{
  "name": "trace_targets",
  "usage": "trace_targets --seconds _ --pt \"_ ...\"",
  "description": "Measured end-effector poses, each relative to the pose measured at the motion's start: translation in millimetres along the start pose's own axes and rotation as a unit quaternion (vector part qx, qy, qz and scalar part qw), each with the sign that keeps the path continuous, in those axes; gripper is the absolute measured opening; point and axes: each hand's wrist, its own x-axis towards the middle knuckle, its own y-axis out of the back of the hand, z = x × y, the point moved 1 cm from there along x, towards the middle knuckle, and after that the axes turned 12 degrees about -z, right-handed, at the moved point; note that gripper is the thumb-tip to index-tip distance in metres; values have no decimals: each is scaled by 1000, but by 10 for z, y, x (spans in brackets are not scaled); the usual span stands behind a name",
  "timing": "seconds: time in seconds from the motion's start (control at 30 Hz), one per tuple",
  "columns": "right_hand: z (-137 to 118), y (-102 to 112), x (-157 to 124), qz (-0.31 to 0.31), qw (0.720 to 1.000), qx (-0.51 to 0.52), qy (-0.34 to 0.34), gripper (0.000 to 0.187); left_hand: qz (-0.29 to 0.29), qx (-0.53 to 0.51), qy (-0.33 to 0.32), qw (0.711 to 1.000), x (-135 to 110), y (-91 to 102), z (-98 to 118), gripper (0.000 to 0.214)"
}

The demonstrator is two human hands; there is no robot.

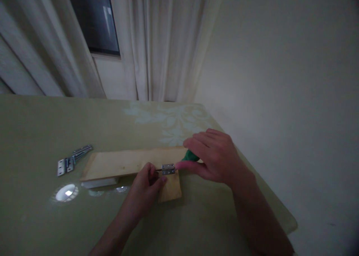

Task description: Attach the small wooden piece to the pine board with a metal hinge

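My right hand (214, 157) is wrapped round a green handle (191, 156), which looks like a screwdriver's. Its thumb reaches to the right end of a small metal hinge (168, 169). The hinge sits where a long pale wooden board (117, 162) meets a small wooden block (171, 190). On the other side, my left hand (148, 183) is closed in a pinch, its thumb at the block's upper left corner beside the hinge. A thin dark rod shows between its index fingertip and the hinge. Whatever lies between those fingers is hidden.
Several more metal hinges (68, 162) lie left of the board. A white piece (99, 182) supports the board's left end. The glossy green tabletop (42, 128) ends on the right by a pale wall (286, 98). Curtains (168, 42) hang behind it.
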Motion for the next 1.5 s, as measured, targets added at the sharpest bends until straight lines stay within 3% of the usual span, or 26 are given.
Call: trace_targets --seconds 0.13,0.2,0.3,0.4,0.47,0.6,0.67,0.73,0.8,0.9,1.07,1.13,1.2,1.27,1.33,1.4,1.5 --pt "43 79 -19 -61 973 221 -24 42 7 0 3 1000 14 -2 4 45" --pt "70 77 -37 -65 959 274 -28 37 6 -14 2 1000 22 -5 6 47" --pt "80 17 -39 -29 987 159 -22 18 -5 -34 4 999 28 -11 8 49" --pt "43 -23 -20 14 1000 5 -18 23 -4 -41 7 999 27 -12 1 49" --pt "20 -5 -10 -8 999 40 -22 22 -6 -45 5 999 25 -11 -4 48" --pt "42 72 -24 -66 966 251 4 54 -18 -49 5 999 22 -6 6 48" --pt "82 72 -34 -68 949 307 16 51 -14 -44 4 999 19 -4 25 47" --pt "116 38 -34 -54 956 287 25 37 -12 -43 1 999 16 -4 46 47" --pt "129 -1 -27 -15 981 191 24 22 -15 -44 1 999 15 -5 56 47" --pt "116 -14 -21 24 997 80 -1 24 -13 -37 -2 999 18 -4 34 46" --pt "102 69 -58 -52 966 254 12 54 -7 -39 2 999 20 -4 2 46" --pt "113 65 -60 -61 952 297 24 52 -12 -38 9 999 19 -9 30 46" --pt "127 25 -41 -43 966 252 30 40 -12 -35 11 999 20 -13 65 46" --pt "136 -18 -16 6 990 137 21 28 -10 -35 9 999 21 -16 82 44" --pt "138 -33 -2 32 998 50 0 29 -7 -33 7 999 19 -19 70 43" --pt "137 -2 -12 9 998 64 -25 33 -6 -30 8 999 13 -21 39 42" --pt "131 84 -56 -51 979 194 -23 50 -5 -27 9 1000 6 -20 1 43"
